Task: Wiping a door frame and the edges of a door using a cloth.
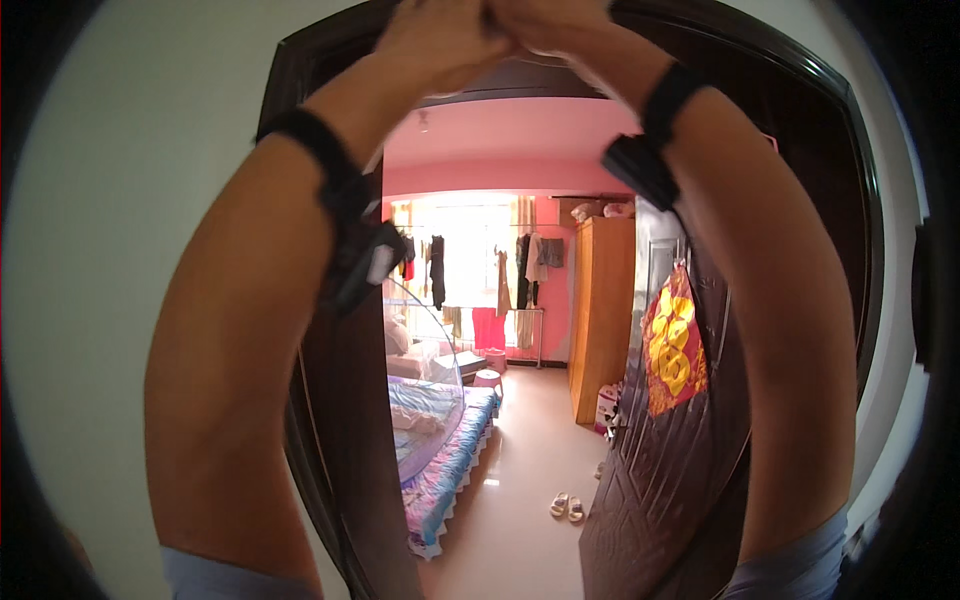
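Both arms reach up in front of a dark door frame (pixel 322 480), each with a black strap and a small black device near the wrist. My left hand (pixel 450 37) is at the top edge of the view, by the upper part of the frame. My right hand (pixel 551 22) meets or nearly meets it there. The fingers of both are blurred and partly cut off, so whether they hold anything cannot be told. Below the hands the doorway opens onto a room with a pink ceiling.
A dark door (pixel 637 480) bearing a red and gold hanging (pixel 675 345) stands open at the right. Inside are a bed (pixel 450 465) with a net, a wooden wardrobe (pixel 600 315), a stool (pixel 487 379), slippers (pixel 566 507) and clothes hanging by the window.
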The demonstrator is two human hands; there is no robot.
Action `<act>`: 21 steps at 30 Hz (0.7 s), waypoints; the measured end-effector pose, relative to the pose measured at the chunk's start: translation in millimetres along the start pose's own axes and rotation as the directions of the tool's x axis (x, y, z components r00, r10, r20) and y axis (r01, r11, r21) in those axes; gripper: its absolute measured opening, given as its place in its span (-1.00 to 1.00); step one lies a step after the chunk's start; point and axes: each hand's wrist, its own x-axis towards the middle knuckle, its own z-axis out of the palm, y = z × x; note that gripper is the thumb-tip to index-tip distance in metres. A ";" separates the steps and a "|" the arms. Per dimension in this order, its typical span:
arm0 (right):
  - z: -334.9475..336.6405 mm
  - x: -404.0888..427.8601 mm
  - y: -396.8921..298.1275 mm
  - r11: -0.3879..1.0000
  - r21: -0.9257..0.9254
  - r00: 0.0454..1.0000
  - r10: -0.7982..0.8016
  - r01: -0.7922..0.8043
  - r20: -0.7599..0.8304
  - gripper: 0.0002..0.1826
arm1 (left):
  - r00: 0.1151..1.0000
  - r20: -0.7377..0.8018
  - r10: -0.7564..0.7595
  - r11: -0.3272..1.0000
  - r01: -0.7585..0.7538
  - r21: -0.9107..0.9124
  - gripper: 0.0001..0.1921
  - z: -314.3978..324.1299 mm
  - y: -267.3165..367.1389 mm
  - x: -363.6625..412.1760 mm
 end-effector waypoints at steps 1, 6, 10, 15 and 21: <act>1.8 4.5 -14.9 1.000 -0.012 0.999 -0.002 0.001 -0.036 -0.63 | 1.000 0.010 -0.021 1.000 0.021 0.001 -0.36 -6.1 -8.8 -7.6; 68.2 58.7 -78.5 0.978 0.009 0.944 -0.200 0.209 -0.262 -0.61 | 0.998 -0.024 0.055 0.979 -0.049 0.198 0.00 1.2 -112.6 -35.4; 66.9 77.6 -128.4 0.969 0.054 0.925 -0.214 0.243 -0.315 -0.62 | 0.998 -0.011 -0.055 0.985 0.056 0.161 -0.09 -10.4 -149.9 -64.5; 68.5 104.6 -181.3 0.947 0.109 0.908 -0.251 0.302 -0.336 -0.65 | 0.987 -0.038 -0.158 0.966 0.162 0.203 -0.08 -12.0 -184.4 -83.0; 88.6 145.4 -226.2 0.897 0.170 0.884 -0.343 0.408 -0.317 -0.62 | 0.944 -0.071 -0.322 0.918 0.330 0.220 -0.09 -12.7 -201.6 -98.3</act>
